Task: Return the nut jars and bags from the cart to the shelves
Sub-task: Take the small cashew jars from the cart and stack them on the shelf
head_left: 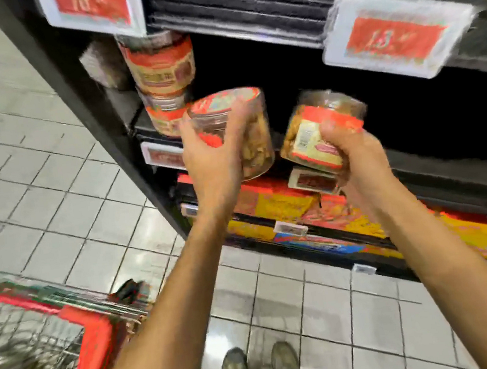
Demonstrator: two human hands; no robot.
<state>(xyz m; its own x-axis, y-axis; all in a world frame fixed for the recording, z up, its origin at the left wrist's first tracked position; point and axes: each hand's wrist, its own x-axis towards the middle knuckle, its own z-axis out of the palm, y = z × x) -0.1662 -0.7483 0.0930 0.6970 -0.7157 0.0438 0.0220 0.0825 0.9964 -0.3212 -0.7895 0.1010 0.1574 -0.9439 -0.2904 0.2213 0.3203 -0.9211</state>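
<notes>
My left hand [215, 154] grips a clear nut jar with a red lid [255, 130], tilted, held in front of the dark middle shelf [412, 120]. My right hand [352, 152] grips a second clear nut jar with a red and cream label [315, 132], also tilted, just right of the first. Two matching jars [161, 71] stand stacked at the left end of that shelf. The red-edged wire cart [80, 336] is at the lower left, blurred.
Red price tags [396, 36] hang on the shelf rail above. Lower shelves hold yellow and red bags [284, 203]. The black shelf upright [71, 92] runs along the left. Grey tiled floor [62, 191] lies around my shoes [258, 366].
</notes>
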